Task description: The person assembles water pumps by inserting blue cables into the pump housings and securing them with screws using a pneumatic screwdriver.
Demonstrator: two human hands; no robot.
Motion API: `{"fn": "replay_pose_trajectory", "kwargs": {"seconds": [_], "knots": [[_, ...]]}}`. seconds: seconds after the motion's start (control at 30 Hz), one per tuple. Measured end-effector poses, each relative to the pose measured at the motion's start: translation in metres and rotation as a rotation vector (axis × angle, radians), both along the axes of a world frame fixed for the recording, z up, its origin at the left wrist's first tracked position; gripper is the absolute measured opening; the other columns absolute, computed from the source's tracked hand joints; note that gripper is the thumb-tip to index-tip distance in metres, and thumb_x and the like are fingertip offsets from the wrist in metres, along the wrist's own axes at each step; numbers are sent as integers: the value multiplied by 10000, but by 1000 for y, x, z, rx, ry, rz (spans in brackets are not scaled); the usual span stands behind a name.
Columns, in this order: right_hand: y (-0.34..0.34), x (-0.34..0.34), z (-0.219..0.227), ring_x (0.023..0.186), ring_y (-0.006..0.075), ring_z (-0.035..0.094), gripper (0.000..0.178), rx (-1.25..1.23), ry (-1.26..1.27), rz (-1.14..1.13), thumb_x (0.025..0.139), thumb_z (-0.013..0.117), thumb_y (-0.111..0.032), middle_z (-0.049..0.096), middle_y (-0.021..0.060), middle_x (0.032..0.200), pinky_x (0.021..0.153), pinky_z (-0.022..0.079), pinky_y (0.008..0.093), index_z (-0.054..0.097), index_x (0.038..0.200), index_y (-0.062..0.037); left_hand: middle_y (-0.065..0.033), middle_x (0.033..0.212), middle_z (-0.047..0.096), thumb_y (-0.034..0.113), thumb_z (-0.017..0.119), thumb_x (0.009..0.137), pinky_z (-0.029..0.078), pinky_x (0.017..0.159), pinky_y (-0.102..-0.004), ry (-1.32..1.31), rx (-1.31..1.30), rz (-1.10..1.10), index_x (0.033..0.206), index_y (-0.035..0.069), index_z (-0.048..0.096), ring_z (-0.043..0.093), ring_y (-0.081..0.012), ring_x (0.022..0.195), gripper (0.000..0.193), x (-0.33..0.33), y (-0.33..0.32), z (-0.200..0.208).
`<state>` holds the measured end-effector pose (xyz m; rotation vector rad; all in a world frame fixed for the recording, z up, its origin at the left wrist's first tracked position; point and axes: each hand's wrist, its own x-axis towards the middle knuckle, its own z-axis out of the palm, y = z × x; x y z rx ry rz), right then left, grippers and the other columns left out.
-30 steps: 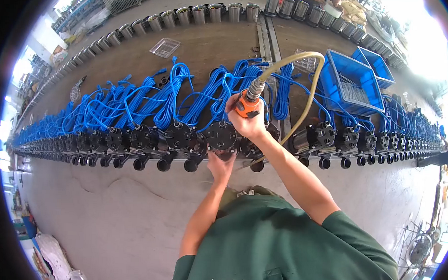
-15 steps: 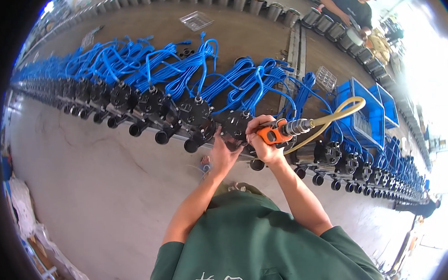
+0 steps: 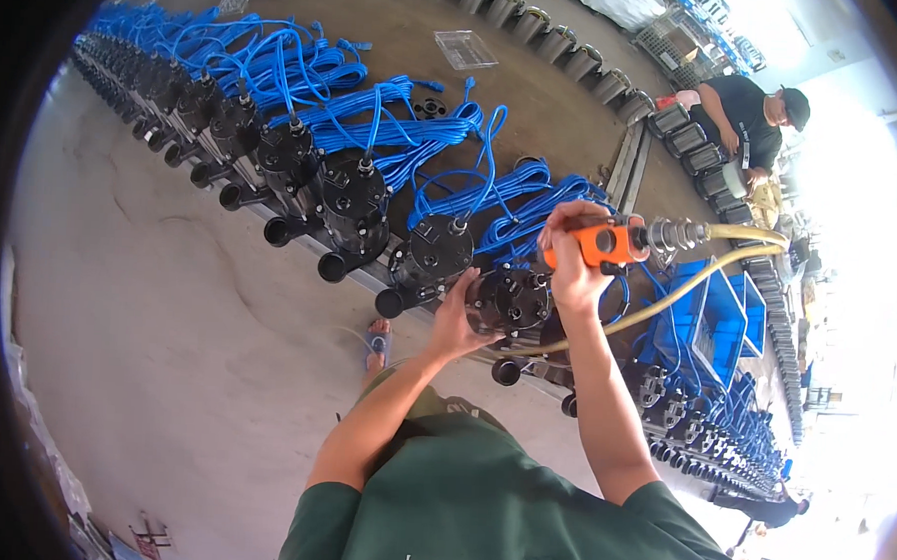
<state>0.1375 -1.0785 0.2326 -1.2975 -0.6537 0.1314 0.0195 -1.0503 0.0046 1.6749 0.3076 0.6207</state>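
My right hand [image 3: 575, 271] is closed around an orange air tool [image 3: 610, 244]. A metal coupling [image 3: 671, 235] joins it to a yellow hose [image 3: 735, 250], which loops back down toward the pumps. The tool is up beside a black-topped pump [image 3: 516, 299], and its working end cannot be made out. My left hand [image 3: 459, 324] grips the near left side of this pump, thumb and fingers against its body. The pump leans toward me, bolts showing on its top. Directly to its left stands another pump [image 3: 440, 248] with a round black outlet [image 3: 391, 302].
Similar pumps [image 3: 355, 201] line the bench edge both ways, with coiled blue cables [image 3: 395, 128] behind them. Blue crates [image 3: 702, 316] stand to the right. A clear plastic tray [image 3: 466, 50] lies farther back. A person [image 3: 741, 118] works beside metal cylinders [image 3: 690, 140] across the bench.
My right hand has lifted the air tool off the pump's top. The pump now leans toward me in my left hand's grip. The whole view has turned.
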Motion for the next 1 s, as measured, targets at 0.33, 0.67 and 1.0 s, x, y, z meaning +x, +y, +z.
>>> {"fn": "replay_pose_trajectory", "kwargs": {"seconds": [0.33,0.67,1.0], "knots": [[6,11,-33,662,125,638,140,-136,-47,3,753,603,63,664,67,801,592,523,260,630,883,15,-230,1365,566,138,925,538,520,1030,-432,-69,-86,66,1464,14,433,613,-390,1210,1056,6,-7,3],[-105,-31,57,646,127,592,216,62,-122,79,822,599,13,627,104,867,569,509,269,578,1037,18,-301,1307,444,232,885,746,409,1006,-516,33,461,450,1397,-93,376,477,-428,1154,888,-25,-48,8],[-180,-67,36,596,156,565,274,-75,-200,-70,784,572,31,576,173,913,630,534,344,551,1056,48,-141,802,657,51,744,859,508,616,-414,66,333,50,1018,0,681,667,-322,712,179,-6,-106,-42]]}}
